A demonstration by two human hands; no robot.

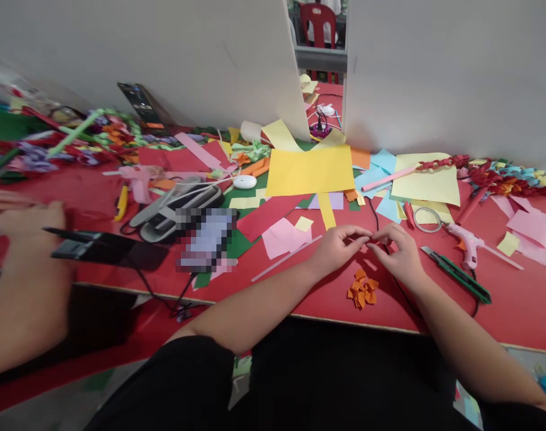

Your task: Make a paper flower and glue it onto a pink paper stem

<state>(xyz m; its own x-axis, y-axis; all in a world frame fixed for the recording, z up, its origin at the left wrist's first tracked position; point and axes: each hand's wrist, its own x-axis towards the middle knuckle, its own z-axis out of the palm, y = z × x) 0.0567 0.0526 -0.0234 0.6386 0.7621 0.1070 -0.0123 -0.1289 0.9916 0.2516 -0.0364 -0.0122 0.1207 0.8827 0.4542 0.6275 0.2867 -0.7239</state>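
My left hand [338, 246] and my right hand [401, 256] meet above the red table, thumbs and fingers pinched, fingertips almost touching. Whatever they hold between them is too small to make out. Just below the hands lies a small pile of folded orange paper pieces [361, 290]. To the right of my right hand rests a green utility knife [459, 276], with a pink glue gun [465, 244] behind it. A thin whitish stick [286, 258] lies left of my left hand, near some pink paper [284, 236].
A yellow sheet [311, 172] lies ahead, among paper scraps. To the left are a phone [209, 239], an open grey case [183, 209] and a co-worker's blurred arm [28, 281]. White panels [434, 78] stand behind the table. A black cable runs beneath my hands.
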